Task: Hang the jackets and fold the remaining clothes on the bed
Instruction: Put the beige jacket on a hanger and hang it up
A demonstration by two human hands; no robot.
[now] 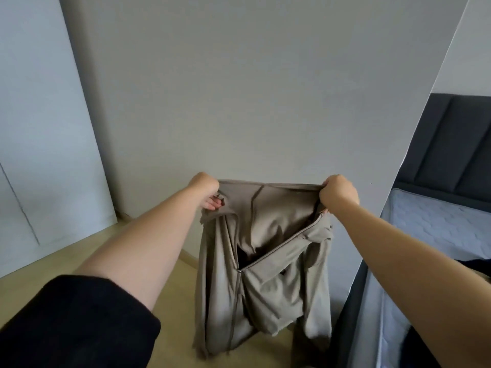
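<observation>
**Jacket held up by both shoulders, front of wall**

Plain grey wall (pixel 265 88) fills the view, pale wood floor (pixel 172 301) below, bed (pixel 438 229) with bare quilted mattress and dark padded headboard at right edge. A dark item lies on the mattress near the right forearm, too cropped to identify.

Taupe zip jacket (pixel 260 261) hangs in the air between the two outstretched arms, well clear of the bed, hem dangling above the floor. Left hand (pixel 208 191) has its fingers curled round the jacket's top left corner; right hand (pixel 338 192) is fisted on the top right corner. Both are clamped on fabric, top edge pulled taut between them.

Likely reason for the hold: spreading the shoulders apart lets the body drop straight and open up, ready for a hanger. Zip is partly undone, right front panel flops down diagonally. No hanger or rail in view, so the hanging step looks not yet done.
</observation>
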